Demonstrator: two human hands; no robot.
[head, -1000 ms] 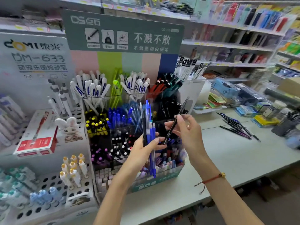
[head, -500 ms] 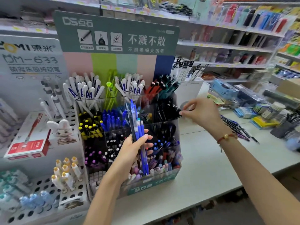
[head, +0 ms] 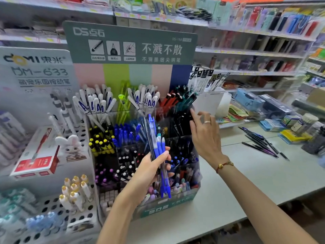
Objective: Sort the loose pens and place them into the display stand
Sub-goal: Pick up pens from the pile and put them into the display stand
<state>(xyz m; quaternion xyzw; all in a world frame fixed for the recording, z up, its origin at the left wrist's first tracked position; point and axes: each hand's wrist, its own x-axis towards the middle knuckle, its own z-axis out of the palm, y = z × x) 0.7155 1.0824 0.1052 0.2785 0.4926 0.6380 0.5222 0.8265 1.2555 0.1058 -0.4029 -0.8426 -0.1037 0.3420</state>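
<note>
A: Blue plastic click pens [head: 159, 155], a bunch with one dark pen among them, held upright in the left hand [head: 149, 170], fingers curled round the barrels. The bunch sits in front of the tiered clear acrylic display stand with the green header card [head: 197, 175].

B: Right hand [head: 204, 136]?

A: Fingers spread and relaxed, holding nothing. Fingertips are at the stand's upper right compartment, by the black pens [head: 181, 120]; can't tell if they touch. Ring on one finger, red cord bracelet with a gold bead [head: 224, 165] on the wrist.

B: Any loose pens left?

A: Yes, a scatter of dark slim pens [head: 260, 141] lying on the pale grey worktop [head: 246, 182], well to the right of the stand.

B: Stand contents?

A: White capped pens at the back, yellow-tipped and blue ones mid row, mixed colours in front.

B: Surroundings?

A: White perforated pen rack with a rabbit figure [head: 70, 147] on the left, blurred stocked shelves behind.
</note>
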